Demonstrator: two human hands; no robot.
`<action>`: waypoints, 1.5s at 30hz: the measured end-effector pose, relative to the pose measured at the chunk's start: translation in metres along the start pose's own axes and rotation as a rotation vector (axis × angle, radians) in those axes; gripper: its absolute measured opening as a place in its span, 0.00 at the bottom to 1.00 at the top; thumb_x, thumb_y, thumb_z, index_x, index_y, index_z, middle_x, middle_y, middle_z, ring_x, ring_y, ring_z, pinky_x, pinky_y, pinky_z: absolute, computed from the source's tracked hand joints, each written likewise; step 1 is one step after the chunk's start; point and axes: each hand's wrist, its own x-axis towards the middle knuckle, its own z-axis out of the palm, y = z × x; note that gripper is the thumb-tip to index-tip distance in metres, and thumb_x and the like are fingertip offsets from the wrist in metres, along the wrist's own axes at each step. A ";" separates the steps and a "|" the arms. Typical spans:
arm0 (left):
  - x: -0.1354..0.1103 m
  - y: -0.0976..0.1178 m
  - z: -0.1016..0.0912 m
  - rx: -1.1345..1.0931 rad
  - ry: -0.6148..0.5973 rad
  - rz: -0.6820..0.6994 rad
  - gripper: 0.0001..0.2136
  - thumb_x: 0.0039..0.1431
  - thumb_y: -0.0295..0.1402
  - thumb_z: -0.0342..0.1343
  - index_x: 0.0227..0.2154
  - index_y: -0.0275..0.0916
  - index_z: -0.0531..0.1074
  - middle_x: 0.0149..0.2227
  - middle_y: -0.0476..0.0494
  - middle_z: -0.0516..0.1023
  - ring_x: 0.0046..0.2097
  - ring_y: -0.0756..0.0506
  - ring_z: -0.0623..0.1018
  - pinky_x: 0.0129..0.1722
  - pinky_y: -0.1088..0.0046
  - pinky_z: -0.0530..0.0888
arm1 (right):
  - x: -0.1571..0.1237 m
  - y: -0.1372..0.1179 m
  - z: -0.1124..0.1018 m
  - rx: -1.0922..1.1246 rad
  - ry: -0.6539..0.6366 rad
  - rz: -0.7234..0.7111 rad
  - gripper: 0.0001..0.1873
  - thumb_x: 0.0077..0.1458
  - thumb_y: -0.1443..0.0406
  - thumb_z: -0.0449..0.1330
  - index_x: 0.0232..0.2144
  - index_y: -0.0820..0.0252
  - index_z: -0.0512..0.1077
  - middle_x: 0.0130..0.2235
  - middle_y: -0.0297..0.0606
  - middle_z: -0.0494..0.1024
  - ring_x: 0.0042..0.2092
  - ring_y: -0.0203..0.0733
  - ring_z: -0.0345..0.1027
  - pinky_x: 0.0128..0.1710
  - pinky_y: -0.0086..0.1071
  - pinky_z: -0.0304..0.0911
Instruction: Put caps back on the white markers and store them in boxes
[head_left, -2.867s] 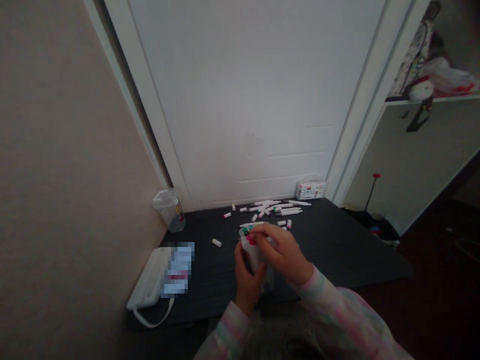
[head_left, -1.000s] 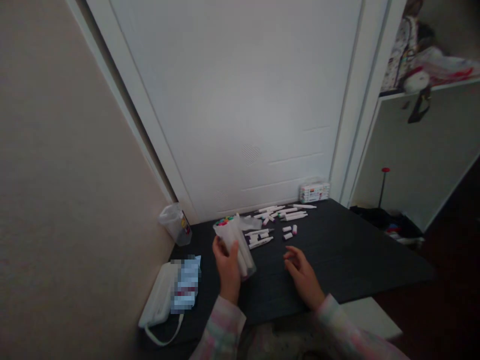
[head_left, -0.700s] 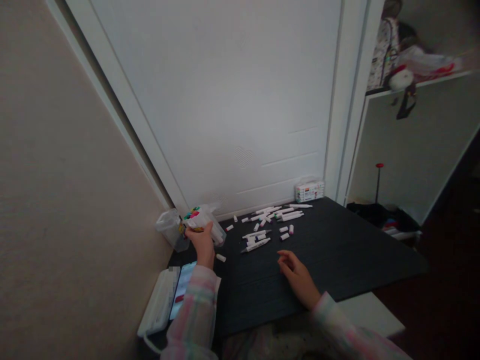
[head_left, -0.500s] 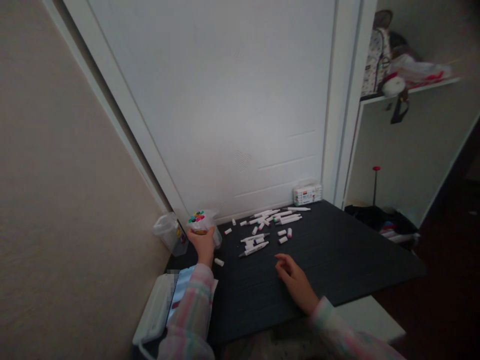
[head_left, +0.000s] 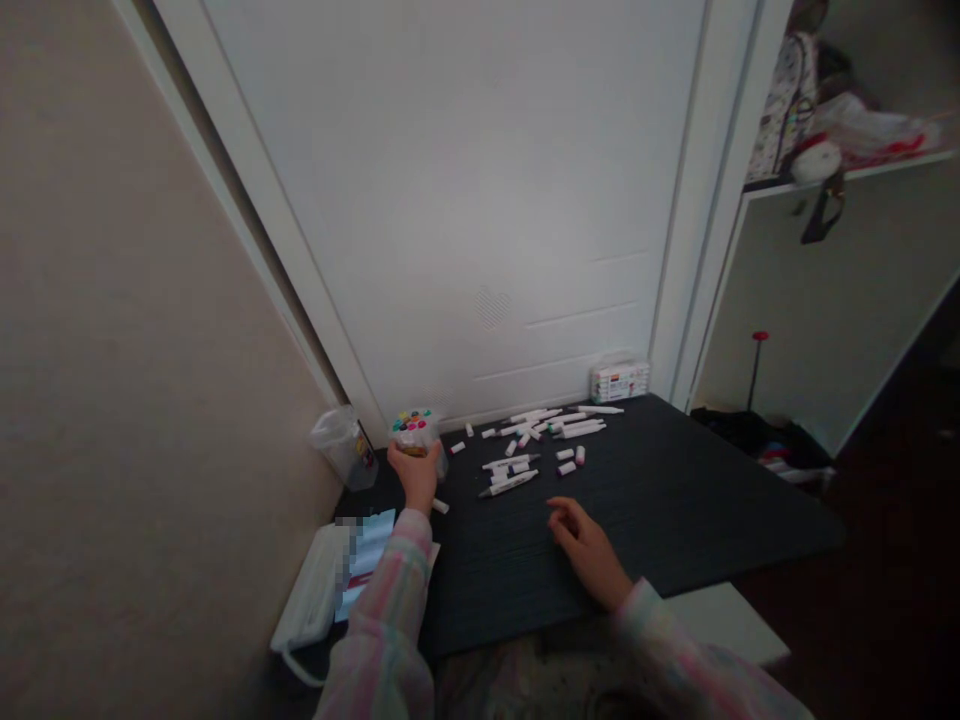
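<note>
My left hand point(head_left: 417, 474) is wrapped round a clear plastic container of markers point(head_left: 429, 430) at the back left of the dark table point(head_left: 510, 590). Colourful marker ends show at the container's top. My right hand point(head_left: 589, 548) hovers over or rests on the table near the front, fingers loosely curled; I see nothing in it. Between and beyond the hands lie several white markers without caps, such as one marker point(head_left: 510, 485) with a grey tip. Loose white caps are scattered among them, including a cap point(head_left: 566, 468) ahead of my right hand.
A clear empty-looking tub point(head_left: 346, 450) stands left of the container. A white box-like device point(head_left: 309, 590) and a bright screen point(head_left: 369, 560) lie at the left edge. A packaged marker set point(head_left: 619, 381) stands at the back right, against the white panel point(head_left: 465, 200).
The container in my left hand has become more upright against the table. The whole view has shifted slightly. My right hand keeps nearly the same place and pose.
</note>
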 end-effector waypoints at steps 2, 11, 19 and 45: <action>-0.001 0.001 -0.003 0.018 0.011 0.003 0.17 0.57 0.36 0.51 0.49 0.36 0.63 0.50 0.39 0.66 0.48 0.42 0.70 0.45 0.57 0.70 | 0.000 -0.001 0.000 -0.003 0.000 0.001 0.13 0.49 0.61 0.53 0.37 0.60 0.68 0.27 0.33 0.72 0.29 0.37 0.66 0.32 0.31 0.61; -0.023 -0.004 -0.046 0.177 -0.064 0.067 0.19 0.57 0.36 0.51 0.51 0.37 0.61 0.53 0.38 0.63 0.49 0.41 0.69 0.46 0.55 0.69 | -0.001 -0.005 -0.002 -0.021 -0.017 0.032 0.12 0.47 0.61 0.53 0.35 0.59 0.70 0.27 0.32 0.72 0.29 0.38 0.65 0.32 0.31 0.59; -0.053 -0.012 -0.060 0.433 -0.551 0.261 0.13 0.58 0.36 0.50 0.44 0.36 0.66 0.47 0.41 0.69 0.46 0.44 0.71 0.44 0.59 0.70 | -0.001 -0.005 -0.003 -0.026 -0.031 0.039 0.12 0.48 0.61 0.53 0.33 0.61 0.70 0.26 0.32 0.71 0.29 0.37 0.65 0.32 0.32 0.59; -0.058 -0.013 -0.012 0.420 -0.789 0.253 0.14 0.58 0.36 0.50 0.46 0.36 0.65 0.47 0.40 0.69 0.45 0.45 0.72 0.43 0.60 0.71 | 0.037 -0.012 0.011 -0.596 -0.219 -0.294 0.13 0.57 0.61 0.53 0.41 0.63 0.68 0.42 0.40 0.72 0.42 0.39 0.67 0.42 0.40 0.65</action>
